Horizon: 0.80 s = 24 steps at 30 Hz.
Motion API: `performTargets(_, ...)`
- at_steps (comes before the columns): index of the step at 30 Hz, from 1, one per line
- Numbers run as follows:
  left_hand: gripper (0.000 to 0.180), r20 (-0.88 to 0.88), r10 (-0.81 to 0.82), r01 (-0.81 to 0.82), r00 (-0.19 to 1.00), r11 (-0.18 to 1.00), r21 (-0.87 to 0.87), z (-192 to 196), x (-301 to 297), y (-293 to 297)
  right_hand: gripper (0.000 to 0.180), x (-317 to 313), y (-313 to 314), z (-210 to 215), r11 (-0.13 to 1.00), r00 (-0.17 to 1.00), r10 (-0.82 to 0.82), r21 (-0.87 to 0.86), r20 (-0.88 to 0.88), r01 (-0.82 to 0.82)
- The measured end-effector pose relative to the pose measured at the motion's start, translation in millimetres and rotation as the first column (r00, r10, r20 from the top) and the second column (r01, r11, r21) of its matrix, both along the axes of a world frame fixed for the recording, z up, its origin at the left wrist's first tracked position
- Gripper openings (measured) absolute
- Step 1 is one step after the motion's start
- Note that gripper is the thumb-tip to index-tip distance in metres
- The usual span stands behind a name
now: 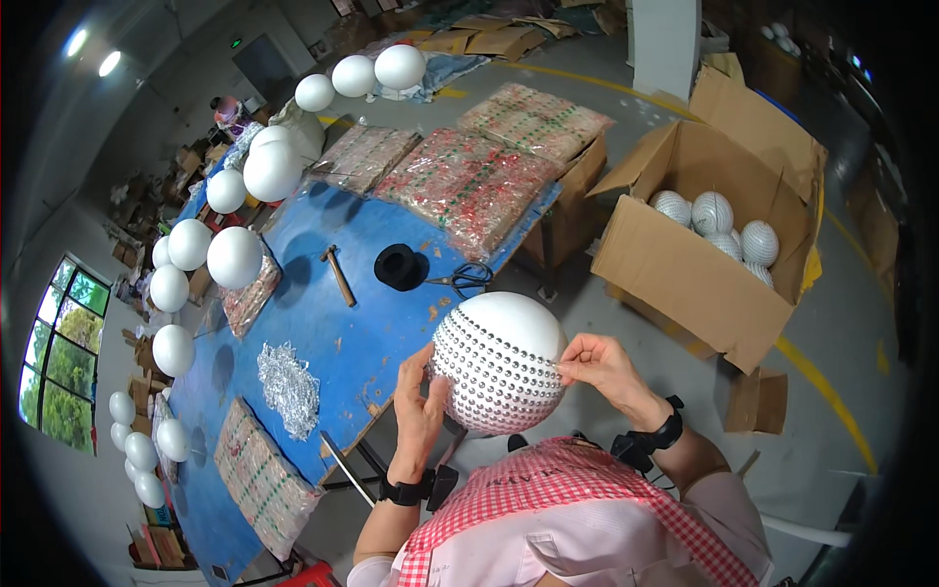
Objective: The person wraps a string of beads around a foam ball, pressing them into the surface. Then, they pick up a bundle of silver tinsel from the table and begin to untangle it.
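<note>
In front of my chest is a large white foam ball (516,323), its lower part ringed with rows of silver beads and its top bare. My left hand (421,403) rests against the ball's left side, thumb and fingers apart, steadying it. On the right side my right hand (599,370) pinches the end of the bead strand (559,368) between thumb and fingertips, close to the ball's surface. A tangled heap of silver bead strands (288,389) lies on the blue table (323,245) to the left.
A hammer (338,276), a black spool (399,266) and scissors (462,280) lie on the table. Plastic-wrapped packs (469,181) sit along its far edge. White balls (235,257) stand in rows above the left side. An open carton (685,269) holding wrapped balls (712,212) stands at right.
</note>
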<state>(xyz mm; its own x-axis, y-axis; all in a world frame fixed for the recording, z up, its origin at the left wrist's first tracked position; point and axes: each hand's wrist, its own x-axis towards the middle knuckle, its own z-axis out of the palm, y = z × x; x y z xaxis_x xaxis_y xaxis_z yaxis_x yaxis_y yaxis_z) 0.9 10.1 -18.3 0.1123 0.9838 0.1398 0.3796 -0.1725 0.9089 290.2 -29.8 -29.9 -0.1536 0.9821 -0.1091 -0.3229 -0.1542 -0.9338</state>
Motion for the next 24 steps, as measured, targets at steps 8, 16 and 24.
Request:
performTargets(8, 0.061, 0.059, -0.009, 0.008, 0.998, 1.0, 0.015, 1.9, 11.4, -5.0, 0.008, -0.1, -4.2, -3.9, 1.0, 1.0, -0.01, -0.03, -0.007, 0.01)
performTargets(16, 0.061, -0.006, -0.032, 0.032, 0.999, 0.998, 0.051, -5.6, 0.8, 0.1, 0.007, 2.9, -8.0, -7.3, 0.998, 0.999, -0.051, -0.033, -0.002, 0.051)
performTargets(24, 0.078, 0.044, 0.016, -0.013, 0.999, 0.998, -0.06, 6.7, 12.1, -9.2, 0.007, 5.2, -8.6, -8.1, 0.997, 0.997, -0.081, -0.017, 0.009, 0.081)
